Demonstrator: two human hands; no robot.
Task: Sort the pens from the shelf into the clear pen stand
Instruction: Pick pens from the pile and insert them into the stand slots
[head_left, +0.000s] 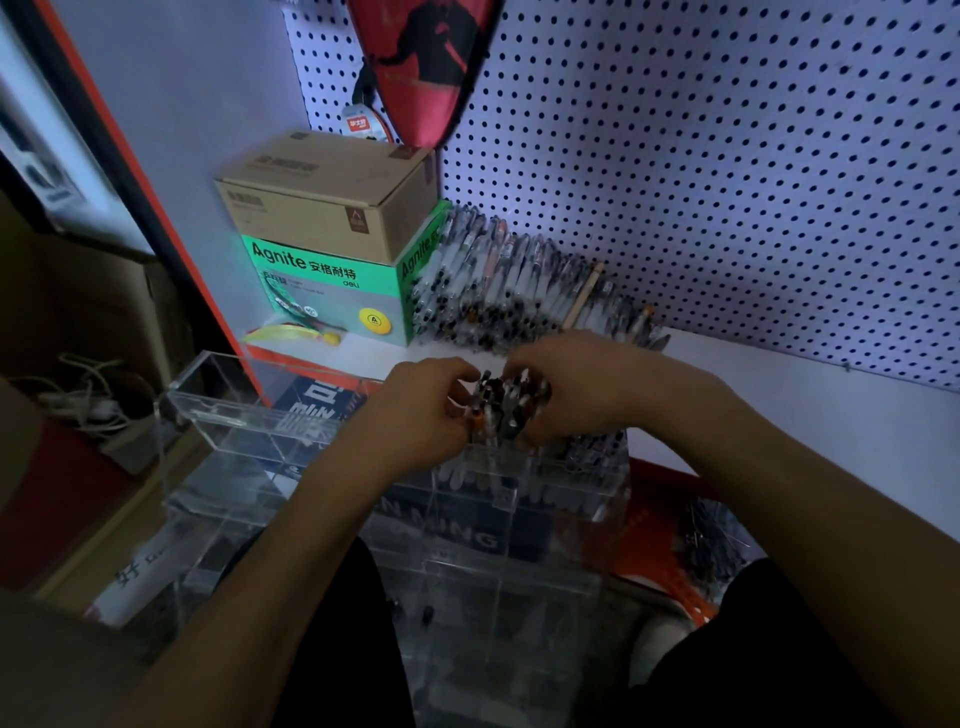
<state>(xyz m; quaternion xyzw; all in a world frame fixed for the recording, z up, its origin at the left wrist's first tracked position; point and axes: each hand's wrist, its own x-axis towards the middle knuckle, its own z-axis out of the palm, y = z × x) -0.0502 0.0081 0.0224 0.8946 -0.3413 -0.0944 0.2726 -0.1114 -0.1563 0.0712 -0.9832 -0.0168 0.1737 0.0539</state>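
Both hands on one bundle of pens over the clear stand: left hand and right hand both curled round it. Pen pile on shelf against green box, under pegboard.

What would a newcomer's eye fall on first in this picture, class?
First, the two hands, left hand and right hand, gripping a bundle of pens above the clear pen stand. Behind, a pile of pens lies on the shelf beside a bright green box.
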